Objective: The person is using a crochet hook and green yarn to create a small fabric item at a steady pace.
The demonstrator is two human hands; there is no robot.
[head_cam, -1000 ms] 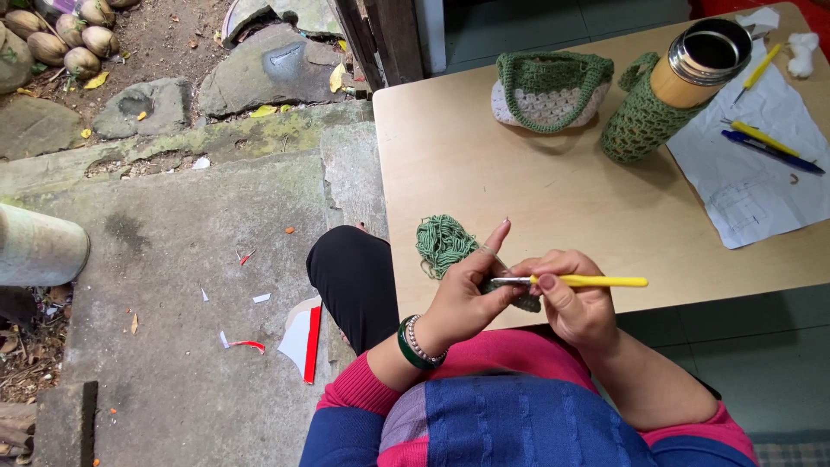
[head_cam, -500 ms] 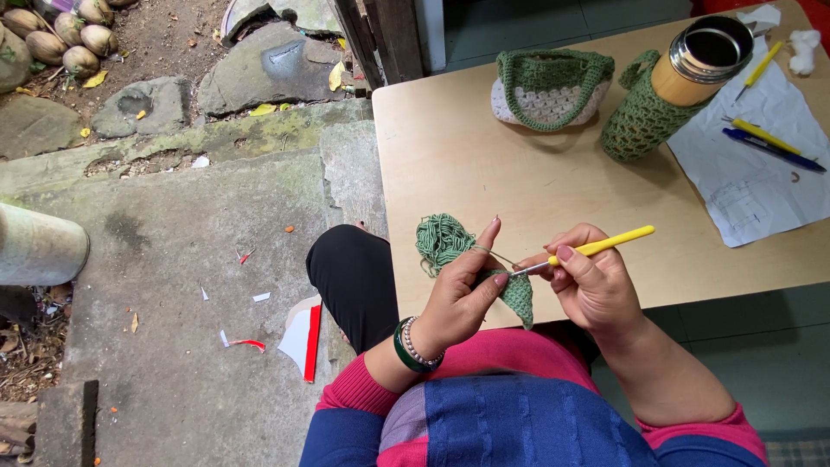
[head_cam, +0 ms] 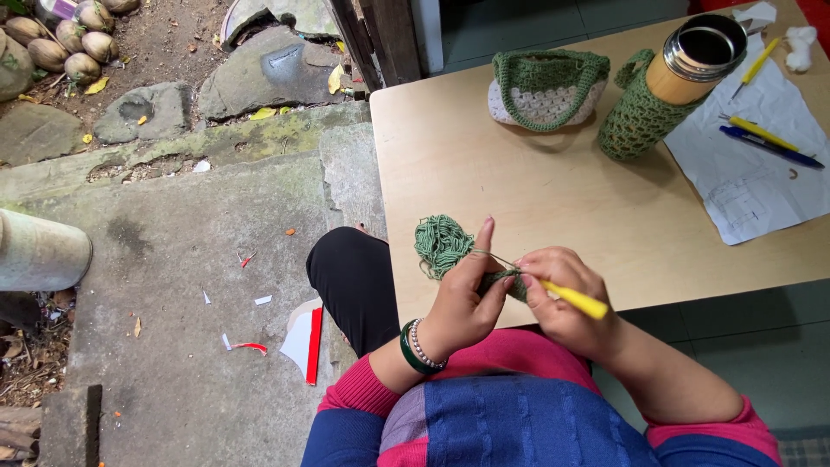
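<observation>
Green crochet work (head_cam: 445,246) lies at the near edge of the wooden table (head_cam: 553,190), its worked end pinched in the left hand (head_cam: 462,298), whose forefinger points up with yarn over it. Just beside it, the right hand (head_cam: 562,298) has its grip pressed around a yellow crochet hook (head_cam: 575,300). Farther back stand a crocheted bag (head_cam: 546,86) and a flask in a green net sleeve (head_cam: 670,82).

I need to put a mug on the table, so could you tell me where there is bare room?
The widest bare patch of table lies between the green handbag and the hands' crochet piece. The right end is crowded: covered flask, paper sheet, pens.
</observation>
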